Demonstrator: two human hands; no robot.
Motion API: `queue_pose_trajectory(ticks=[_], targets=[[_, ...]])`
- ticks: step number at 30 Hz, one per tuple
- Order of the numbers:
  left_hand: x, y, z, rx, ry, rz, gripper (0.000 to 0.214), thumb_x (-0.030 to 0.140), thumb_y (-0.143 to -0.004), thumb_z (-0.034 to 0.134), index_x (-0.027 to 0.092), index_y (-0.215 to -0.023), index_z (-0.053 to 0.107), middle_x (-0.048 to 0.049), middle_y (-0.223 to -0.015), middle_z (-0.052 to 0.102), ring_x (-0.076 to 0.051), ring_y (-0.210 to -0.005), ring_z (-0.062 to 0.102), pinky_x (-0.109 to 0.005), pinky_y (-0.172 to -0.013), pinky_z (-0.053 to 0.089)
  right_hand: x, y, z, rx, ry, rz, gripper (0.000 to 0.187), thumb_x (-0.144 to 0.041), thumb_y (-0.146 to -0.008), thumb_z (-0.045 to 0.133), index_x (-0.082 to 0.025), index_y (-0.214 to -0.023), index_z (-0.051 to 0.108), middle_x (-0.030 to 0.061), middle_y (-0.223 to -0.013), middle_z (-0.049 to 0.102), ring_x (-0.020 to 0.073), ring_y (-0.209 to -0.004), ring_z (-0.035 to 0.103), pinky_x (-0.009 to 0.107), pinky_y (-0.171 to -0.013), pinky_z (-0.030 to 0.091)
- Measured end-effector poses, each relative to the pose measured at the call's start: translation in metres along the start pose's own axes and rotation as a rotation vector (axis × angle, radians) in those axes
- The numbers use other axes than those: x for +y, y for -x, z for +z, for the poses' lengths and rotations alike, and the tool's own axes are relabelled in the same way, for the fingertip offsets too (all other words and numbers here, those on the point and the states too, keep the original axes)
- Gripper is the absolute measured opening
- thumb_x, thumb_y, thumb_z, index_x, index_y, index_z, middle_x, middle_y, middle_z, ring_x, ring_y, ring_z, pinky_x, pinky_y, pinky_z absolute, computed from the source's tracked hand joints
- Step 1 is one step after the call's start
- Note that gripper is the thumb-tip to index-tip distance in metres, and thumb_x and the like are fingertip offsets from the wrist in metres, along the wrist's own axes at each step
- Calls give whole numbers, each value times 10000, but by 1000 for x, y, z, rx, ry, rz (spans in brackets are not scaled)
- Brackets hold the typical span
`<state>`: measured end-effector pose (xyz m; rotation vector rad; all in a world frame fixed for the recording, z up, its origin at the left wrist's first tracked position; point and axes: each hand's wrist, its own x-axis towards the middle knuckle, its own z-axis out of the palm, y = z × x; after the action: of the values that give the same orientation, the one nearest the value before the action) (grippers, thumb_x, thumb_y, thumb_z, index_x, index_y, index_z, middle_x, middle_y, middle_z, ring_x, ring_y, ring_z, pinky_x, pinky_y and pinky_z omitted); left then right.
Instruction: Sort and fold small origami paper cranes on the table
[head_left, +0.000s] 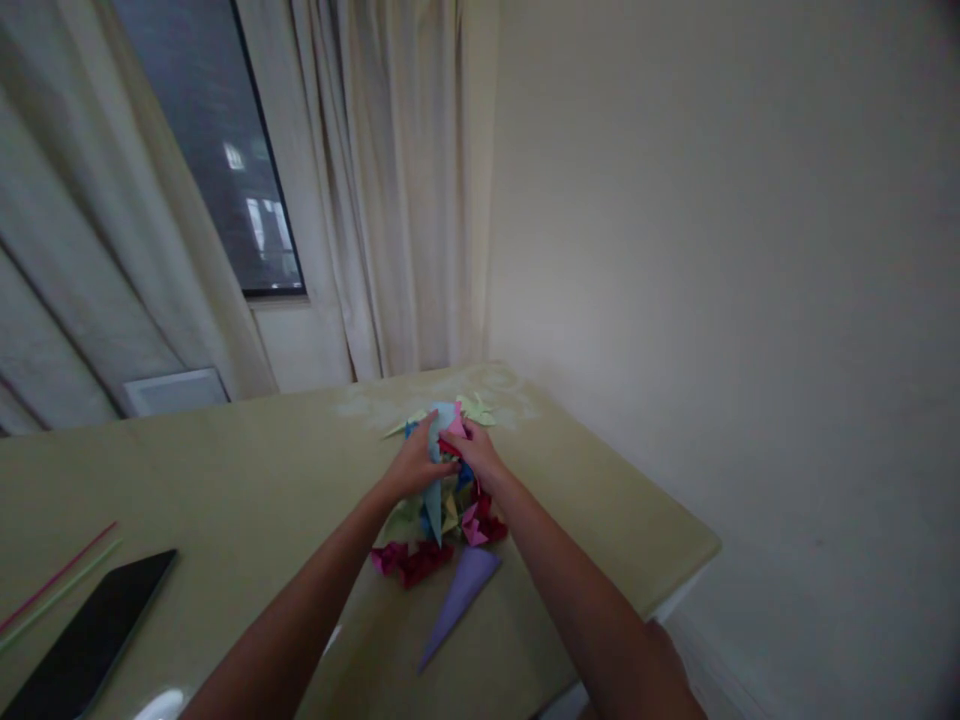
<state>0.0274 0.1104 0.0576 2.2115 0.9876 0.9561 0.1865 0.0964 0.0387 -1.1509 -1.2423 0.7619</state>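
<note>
My left hand [411, 464] is wrapped round a light blue paper cone [433, 508], its pointed end hanging down toward me. Close beside it, my right hand [480, 455] pinches a pink folded paper piece [457, 422] at the cone's upper end; the fingertips are partly hidden. Under both hands lies a heap of folded paper shapes, among them a yellow piece [450, 513], a pink piece [472, 525] and red crumpled-looking paper [426, 565]. A purple paper cone [461, 598] rests on the table nearer to me. Pale green paper [477, 408] lies just beyond my hands.
On the left of the yellowish table [247, 480] lie a dark flat tablet-like device [101, 630], a pink stick [60, 575] and a green stick [64, 592]. A wall [712, 250] borders the table's right side. Curtains [412, 200] hang behind it.
</note>
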Motion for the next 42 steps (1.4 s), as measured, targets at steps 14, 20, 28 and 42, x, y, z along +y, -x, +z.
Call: queue_pose_trajectory(ticks=[14,20,28,42], targets=[[-13,132,-49,80,-208,-150,948,738,-767,722,246,-1544,490,-188,-1605,497,-433,-1508,429,-620,-1232,348,-26,65,-97,-214,389,-23,788,-453,-610,959,-223,-1325,720,134,-1299,728,356,-1193,685,517,-1029,543],[11,124,10,-94,-294,-128,1148,504,-619,909,240,-1618,408,-226,-1708,304,-495,-1561,298,-641,-1224,341,-19,89,-36,-347,381,-104,919,-371,-645,952,-242,-1480,589,148,-1472,629,350,-1347,604,525,-1163,453],[3,109,-20,168,-168,-47,729,404,-845,717,254,-1528,513,-158,-1499,550,-356,-1378,563,-521,-1188,450,-36,72,-44,-182,322,-94,555,-419,-921,656,-268,-1451,593,117,-1441,650,300,-1185,693,488,-1020,569],[-15,159,5,273,-429,30,736,583,-931,627,293,-1588,462,-112,-1635,478,-373,-1494,427,-561,-1189,424,20,103,-104,159,756,-59,554,-545,-988,544,-157,-1357,690,178,-1525,580,309,-1434,539,466,-1247,392]])
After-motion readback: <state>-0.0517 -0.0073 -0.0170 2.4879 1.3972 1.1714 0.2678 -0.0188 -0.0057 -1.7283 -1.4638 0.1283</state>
